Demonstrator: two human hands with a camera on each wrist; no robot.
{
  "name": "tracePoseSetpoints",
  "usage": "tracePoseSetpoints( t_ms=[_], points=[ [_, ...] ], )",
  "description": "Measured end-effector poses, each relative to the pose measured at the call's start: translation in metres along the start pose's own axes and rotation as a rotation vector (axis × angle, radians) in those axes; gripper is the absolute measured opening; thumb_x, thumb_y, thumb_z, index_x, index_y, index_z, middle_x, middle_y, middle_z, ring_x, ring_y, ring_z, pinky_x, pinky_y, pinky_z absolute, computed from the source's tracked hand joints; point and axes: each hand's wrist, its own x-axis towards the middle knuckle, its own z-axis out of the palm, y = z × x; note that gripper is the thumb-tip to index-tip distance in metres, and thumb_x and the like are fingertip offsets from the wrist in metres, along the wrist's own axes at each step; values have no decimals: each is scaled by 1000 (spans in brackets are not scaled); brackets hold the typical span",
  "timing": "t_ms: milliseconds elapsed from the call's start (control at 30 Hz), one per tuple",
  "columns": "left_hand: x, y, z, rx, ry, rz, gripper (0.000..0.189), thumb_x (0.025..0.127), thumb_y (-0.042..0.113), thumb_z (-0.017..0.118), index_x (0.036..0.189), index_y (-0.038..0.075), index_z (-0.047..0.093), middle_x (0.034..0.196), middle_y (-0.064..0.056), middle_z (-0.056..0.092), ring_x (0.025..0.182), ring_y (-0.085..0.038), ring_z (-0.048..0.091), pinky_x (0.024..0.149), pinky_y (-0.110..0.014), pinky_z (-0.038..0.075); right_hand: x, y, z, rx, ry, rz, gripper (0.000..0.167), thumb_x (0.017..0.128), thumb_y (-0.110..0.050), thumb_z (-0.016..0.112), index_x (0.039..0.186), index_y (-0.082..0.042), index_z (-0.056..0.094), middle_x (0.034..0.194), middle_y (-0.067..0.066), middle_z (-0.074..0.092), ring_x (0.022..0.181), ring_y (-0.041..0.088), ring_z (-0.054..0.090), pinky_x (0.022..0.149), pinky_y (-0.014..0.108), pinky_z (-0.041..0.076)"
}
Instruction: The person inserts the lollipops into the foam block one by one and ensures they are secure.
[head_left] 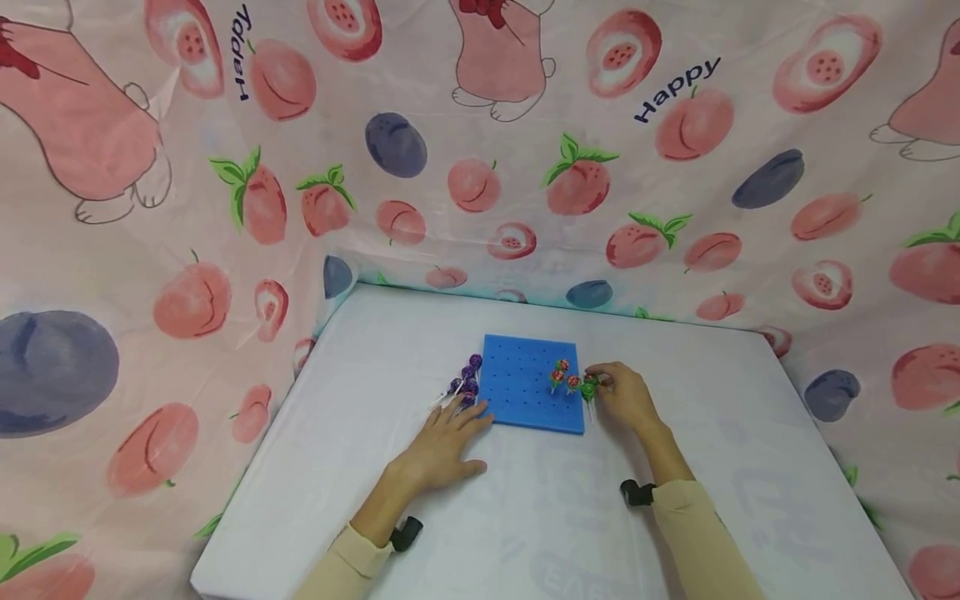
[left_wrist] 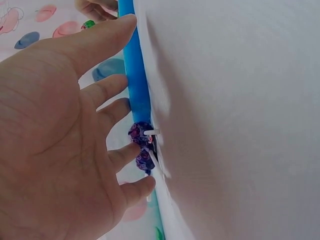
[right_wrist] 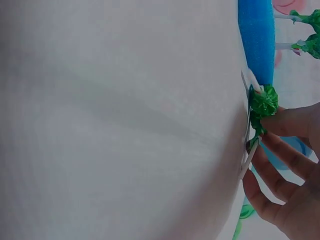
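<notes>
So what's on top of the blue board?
A few lollipops stand on the right of the board. Lower stick ends are hidden; the left hand covers the near left corner.

Place: curtained-off tabletop recording nook; home or lab cannot be told.
Curtain (head_left: 517,192): pale pink, fruit and rabbit print, lettered "Happy"; hung beyond the table's far edge and along its left and right edges.
Table (head_left: 540,508): white-topped.
Cameras (head_left: 637,493): black, one per wrist, near the table's front edge.
</notes>
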Motion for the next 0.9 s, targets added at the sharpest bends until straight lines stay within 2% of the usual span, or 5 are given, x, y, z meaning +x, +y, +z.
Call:
tracePoseSetpoints(
  t_ms=[167,433,633,900],
  points=[
    [1,0,0,4,4,5,75,97,45,72,160,16,43,171,-7,29,158,-43,15,122,-69,18,1,0,1,-6,12,45,28,94,1,69,121,-5,75,119,19,72,101,36,71,84,54,57],
    [-1,1,-2,-1,3,-2,75,98,45,72,161,17,42,172,-6,28,159,-42,13,123,-69,16,2,1,0,13,19,71,26,94,-1,72,119,-4,74,109,17,75,99,35,72,87,54,57],
    [-1,1,-1,1,-1,-3,75,98,46,71,161,17,42,171,-6,28,159,-42,13,123,-69,17,1,4,1,6,16,66,25,95,-2,70,120,-1,71,113,18,75,101,35,71,90,54,56],
    [0,-1,-1,6,-4,-4,76,98,47,70,162,18,41,172,-6,27,159,-42,13,123,-69,16,-5,2,-4,49,69,73,25,91,-1,73,116,-2,71,113,19,74,100,37,71,87,54,58]
  ],
)
